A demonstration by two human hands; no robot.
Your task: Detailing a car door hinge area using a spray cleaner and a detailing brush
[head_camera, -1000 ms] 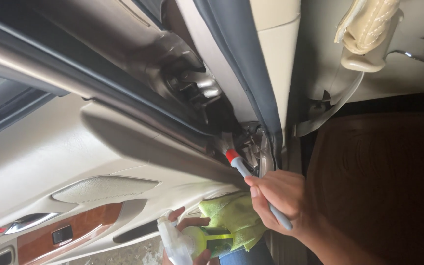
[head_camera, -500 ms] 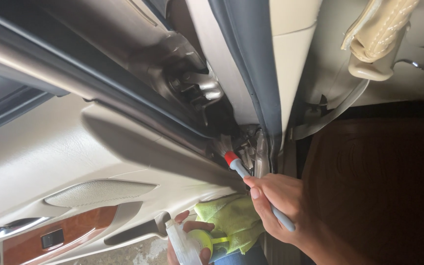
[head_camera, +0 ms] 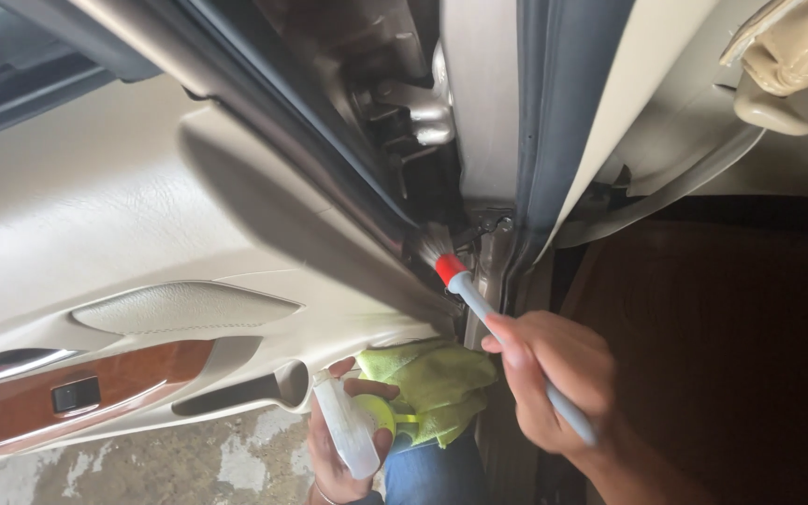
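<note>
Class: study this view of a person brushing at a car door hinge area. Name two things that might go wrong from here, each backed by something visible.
1. The detailing brush works in the tight gap by the door panel; dislodged dust may settle on the pale trim.
2. The left hand grips both a spray bottle and a yellow-green cloth; one could slip.
The right hand holds the brush far back, possibly reducing control.

door panel (head_camera: 95,215) matt grained leather | trim (head_camera: 123,374) glossy wood | cloth (head_camera: 437,379) fuzzy

The head camera is looking down from close above the open car door panel (head_camera: 142,224), facing its hinge edge.
</note>
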